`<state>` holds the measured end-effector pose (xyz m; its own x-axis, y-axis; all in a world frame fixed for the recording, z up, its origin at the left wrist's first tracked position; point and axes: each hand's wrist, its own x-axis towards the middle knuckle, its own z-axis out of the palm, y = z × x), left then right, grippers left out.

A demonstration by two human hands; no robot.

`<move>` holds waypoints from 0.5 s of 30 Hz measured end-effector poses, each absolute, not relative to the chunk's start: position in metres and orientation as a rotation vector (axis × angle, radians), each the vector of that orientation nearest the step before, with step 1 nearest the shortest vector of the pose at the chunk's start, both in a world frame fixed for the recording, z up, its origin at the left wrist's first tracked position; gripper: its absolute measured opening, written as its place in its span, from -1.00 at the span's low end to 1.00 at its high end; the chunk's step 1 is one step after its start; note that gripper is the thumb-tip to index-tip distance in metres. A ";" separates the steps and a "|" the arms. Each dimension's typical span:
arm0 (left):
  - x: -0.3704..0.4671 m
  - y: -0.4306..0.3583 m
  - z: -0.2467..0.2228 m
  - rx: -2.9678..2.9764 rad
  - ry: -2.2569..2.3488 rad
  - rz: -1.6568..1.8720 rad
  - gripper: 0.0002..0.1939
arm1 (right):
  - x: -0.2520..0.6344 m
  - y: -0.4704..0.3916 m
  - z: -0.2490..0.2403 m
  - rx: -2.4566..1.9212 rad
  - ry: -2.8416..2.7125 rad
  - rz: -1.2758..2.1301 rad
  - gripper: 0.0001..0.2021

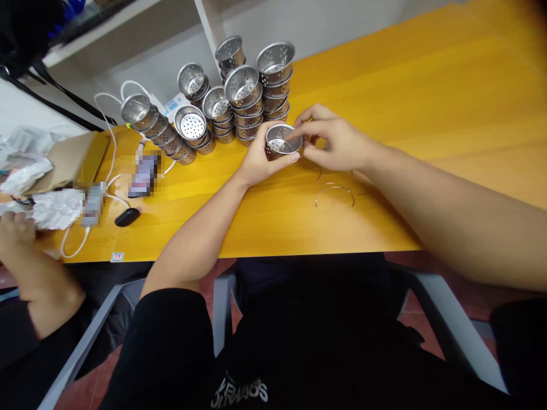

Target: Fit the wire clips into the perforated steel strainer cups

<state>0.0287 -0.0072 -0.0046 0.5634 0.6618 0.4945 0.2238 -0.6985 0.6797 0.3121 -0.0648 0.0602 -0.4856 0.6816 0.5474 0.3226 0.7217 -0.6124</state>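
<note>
My left hand point(257, 160) is wrapped round a small perforated metal cup point(282, 146), holding it a little above the yellow table point(273, 228). My right hand point(327, 139) is at the cup's right side, its index finger reaching over the rim and its thumb below and outside. Whether those fingers pinch a thin wire is too small to tell. Thin curved wires point(335, 188) lie on the table below my right hand. Stacks of similar cups point(247, 99) stand just behind the held cup.
Leftward are a leaning cup stack point(160, 130), a phone point(145, 175), a black oval object point(127, 217) and white cables point(114, 154). Another person's hand point(16, 230) rests near crumpled plastic point(60, 209) at the far left. A shelf point(98, 28) stands behind.
</note>
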 end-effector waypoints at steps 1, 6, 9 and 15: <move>0.029 -0.008 -0.003 2.237 0.718 1.023 0.13 | 0.312 -0.065 0.063 -0.756 -2.074 0.524 -0.62; 0.029 -0.017 0.007 2.211 0.722 1.019 0.12 | 0.318 -0.061 0.066 -0.794 -1.919 0.463 -0.61; 0.030 -0.023 0.011 2.201 0.699 1.007 0.07 | 0.323 -0.056 0.060 -0.831 -1.884 0.458 -0.56; 0.031 -0.029 0.020 2.208 0.704 1.031 0.00 | 0.325 -0.053 0.055 -0.886 -1.874 0.502 -0.54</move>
